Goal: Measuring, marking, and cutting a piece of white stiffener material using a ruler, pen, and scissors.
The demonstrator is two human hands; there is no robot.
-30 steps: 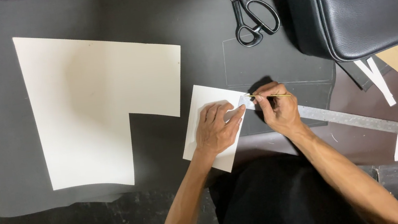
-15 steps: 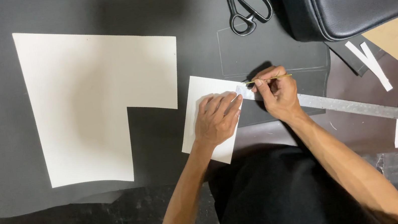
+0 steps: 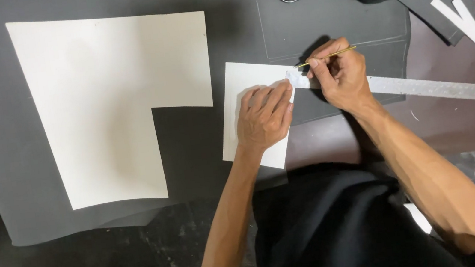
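Dark sheet (image 3: 10, 149) covered the desk. Left hand (image 3: 264, 118) lay flat, fingers spread, pinning a small white card (image 3: 243, 81) and the end of a steel ruler (image 3: 437, 88). Right hand (image 3: 340, 75), grip pinched shut on a thin yellow-handled marker (image 3: 330, 55), was apparently marking at the ruler; next called for a steady ruler.

No packages, labels, signs or screens here (only plain, unmarked sheets and tools).
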